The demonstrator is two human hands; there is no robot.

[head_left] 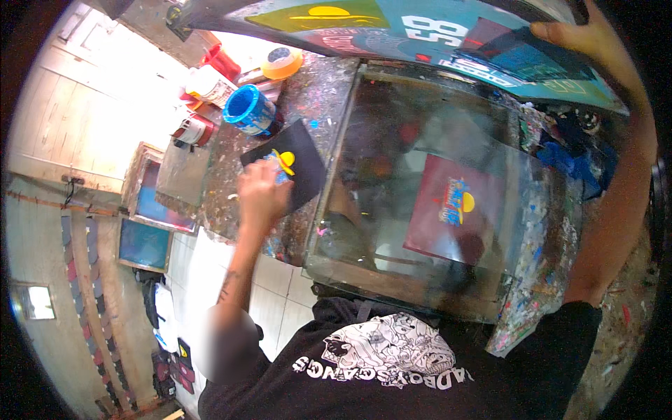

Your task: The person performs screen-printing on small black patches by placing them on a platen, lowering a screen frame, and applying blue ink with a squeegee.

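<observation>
My left hand (263,187) is curled over the lower left edge of a black printed sheet (305,168) on the paint-stained bench to the left. A yellow hat-shaped print shows beyond my fingers, and my hand hides part of the design. At the upper right, my right hand (588,38) grips the edge of a raised screen-printing frame (399,28), its thumb over the border. Below the frame, a maroon sheet (434,227) with a small yellow and blue print lies on a glass plate (378,140).
Beyond the black sheet stand a blue paint tub (250,112), a white container (210,85) and a roll of tape (281,63). A blue cloth (581,161) lies at the right. Further frames (145,243) lean at the left, over a tiled floor (273,280).
</observation>
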